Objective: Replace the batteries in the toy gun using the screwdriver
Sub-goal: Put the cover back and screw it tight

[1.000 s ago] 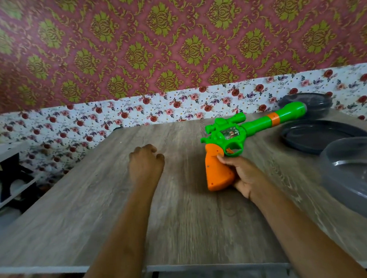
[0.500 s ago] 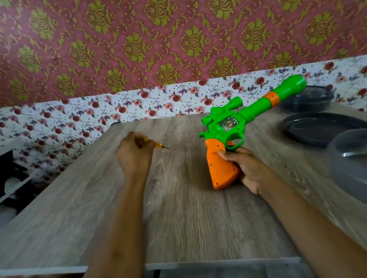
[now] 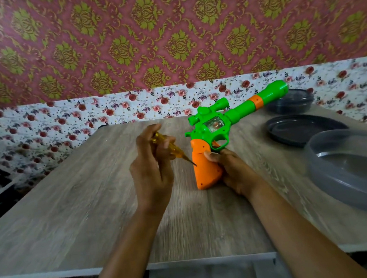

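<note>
Wood-grain surface (image 3: 73,218) carries a clear round container (image 3: 351,173) at its near right. The left hand (image 3: 152,171) has its fingers curled round a yellow screwdriver (image 3: 170,148), tip right at the toy gun (image 3: 209,131)'s orange grip. The right hand (image 3: 233,172)'s fingers clamp that grip, butt on the surface, green barrel tilted up to the far right. Beyond lie a dark lid (image 3: 301,128) and a dark tub (image 3: 292,102) before floral wallpaper (image 3: 129,108).

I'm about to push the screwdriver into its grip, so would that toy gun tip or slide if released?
Probably tips: the toy gun stands on its narrow orange butt, long barrel slanting sideways, steadied only by the right hand. It looks like light plastic, so the screwdriver in the left hand could likely slide it across the table.
</note>
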### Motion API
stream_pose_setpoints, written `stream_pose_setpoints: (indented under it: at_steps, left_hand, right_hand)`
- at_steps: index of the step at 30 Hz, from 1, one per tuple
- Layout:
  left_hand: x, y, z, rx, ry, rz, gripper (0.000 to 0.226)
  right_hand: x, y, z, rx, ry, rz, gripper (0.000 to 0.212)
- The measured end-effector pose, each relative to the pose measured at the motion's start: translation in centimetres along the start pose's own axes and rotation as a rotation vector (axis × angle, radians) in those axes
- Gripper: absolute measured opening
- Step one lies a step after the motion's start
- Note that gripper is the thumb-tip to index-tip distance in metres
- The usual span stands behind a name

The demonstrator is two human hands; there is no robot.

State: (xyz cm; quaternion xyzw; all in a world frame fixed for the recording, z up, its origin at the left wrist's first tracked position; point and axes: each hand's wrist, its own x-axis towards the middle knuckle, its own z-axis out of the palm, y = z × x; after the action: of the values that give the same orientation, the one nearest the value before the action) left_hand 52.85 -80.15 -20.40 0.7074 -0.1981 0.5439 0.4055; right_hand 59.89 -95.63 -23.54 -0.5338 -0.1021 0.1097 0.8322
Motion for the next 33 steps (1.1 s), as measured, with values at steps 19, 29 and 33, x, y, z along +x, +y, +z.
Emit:
stream_pose_setpoints:
  at_steps: [19,29,33]
  left_hand:
    - [-0.3,-0.22,0.27,0.039,-0.09,0.063,0.03]
    - [-0.29,-0.28,0.33,0.038,-0.093,0.089,0.031]
    - [-0.33,-0.32,0.37,0.049,-0.1,0.089,0.03]
  right_hand:
    - [-0.12,-0.14,-0.06,0.002,-0.023,0.005,0.032]
    - [-0.09,-0.11,0.03,0.002,-0.017,-0.004,0.034]
    - [-0.16,-0.1,0.08,-0.009,-0.006,-0.001,0.034]
